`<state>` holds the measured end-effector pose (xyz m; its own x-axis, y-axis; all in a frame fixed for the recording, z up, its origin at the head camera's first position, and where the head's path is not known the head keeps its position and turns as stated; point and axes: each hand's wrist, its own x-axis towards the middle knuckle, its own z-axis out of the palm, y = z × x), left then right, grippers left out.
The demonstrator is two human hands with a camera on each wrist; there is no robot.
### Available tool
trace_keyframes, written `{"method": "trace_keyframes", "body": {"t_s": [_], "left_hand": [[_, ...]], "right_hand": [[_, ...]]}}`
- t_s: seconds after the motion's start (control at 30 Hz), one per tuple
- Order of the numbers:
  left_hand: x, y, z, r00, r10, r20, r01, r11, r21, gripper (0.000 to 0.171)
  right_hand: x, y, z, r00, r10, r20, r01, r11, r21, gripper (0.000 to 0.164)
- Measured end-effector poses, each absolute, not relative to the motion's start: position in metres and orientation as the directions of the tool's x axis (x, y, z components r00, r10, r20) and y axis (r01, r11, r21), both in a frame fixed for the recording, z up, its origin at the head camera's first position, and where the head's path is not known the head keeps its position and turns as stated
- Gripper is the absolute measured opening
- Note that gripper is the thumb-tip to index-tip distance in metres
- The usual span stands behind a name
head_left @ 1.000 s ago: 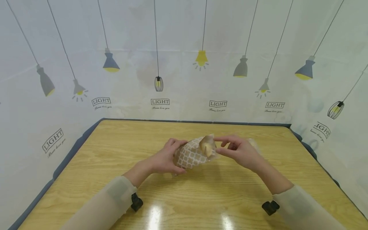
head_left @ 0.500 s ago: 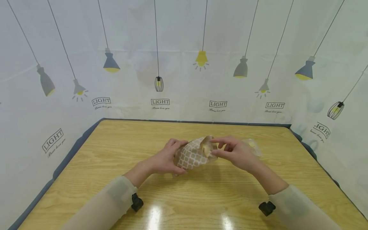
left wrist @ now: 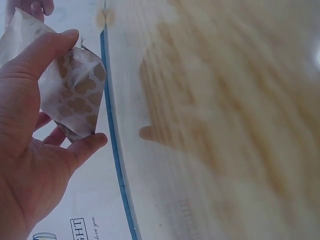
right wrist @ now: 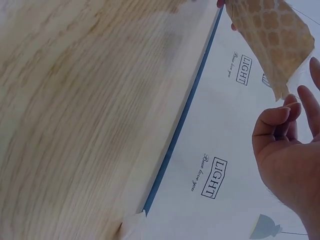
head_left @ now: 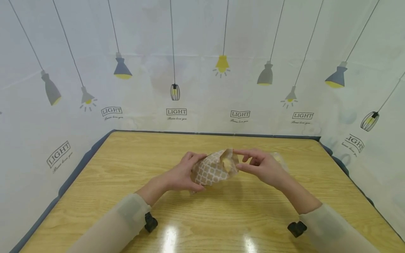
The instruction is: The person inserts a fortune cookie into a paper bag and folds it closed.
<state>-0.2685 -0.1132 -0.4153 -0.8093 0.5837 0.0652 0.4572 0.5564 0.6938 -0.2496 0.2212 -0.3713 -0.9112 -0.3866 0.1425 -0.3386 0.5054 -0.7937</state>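
A tan paper bag (head_left: 210, 169) with a white lattice pattern is held at a slant above the table, its mouth facing right. My left hand (head_left: 181, 174) grips its closed end, thumb on the near side and fingers on the far side, also plain in the left wrist view. Something pale yellow (head_left: 226, 163) shows inside the mouth; its kind is unclear. My right hand (head_left: 265, 168) is at the mouth, index finger and thumb apart at the rim. In the right wrist view, my right hand (right wrist: 287, 135) is beside the bag's (right wrist: 275, 32) pointed corner; contact is hard to judge.
Behind my right hand, a clear plastic piece (head_left: 280, 160) with something yellowish lies on the wooden table (head_left: 152, 218), partly hidden. A printed wall cloth (head_left: 202, 80) rises behind the table's far edge.
My right fingertips moved left over the bag's mouth, then back right to the rim. The mouth looked narrower half a second ago and is wider now. My left hand stays put.
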Motion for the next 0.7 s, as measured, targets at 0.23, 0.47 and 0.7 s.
{"method": "trace_keyframes", "body": {"t_s": [0.23, 0.47, 0.7], "left_hand": [[-0.2682, -0.1114, -0.4161, -0.804, 0.589, 0.081, 0.469, 0.545, 0.695, 0.113], [-0.2685, -0.1093, -0.4167, -0.800, 0.594, 0.083, 0.473, 0.541, 0.695, 0.112], [-0.2686, -0.1099, -0.4165, -0.798, 0.599, 0.071, 0.471, 0.546, 0.693, 0.111]], "right_hand": [[-0.2484, 0.2162, -0.3722, -0.917, -0.380, 0.121, -0.336, 0.574, -0.747, 0.049], [-0.2509, 0.2117, -0.3772, -0.904, -0.412, 0.111, -0.334, 0.523, -0.784, 0.048], [-0.2506, 0.2160, -0.3775, -0.907, -0.405, 0.115, -0.337, 0.535, -0.775, 0.047]]}}
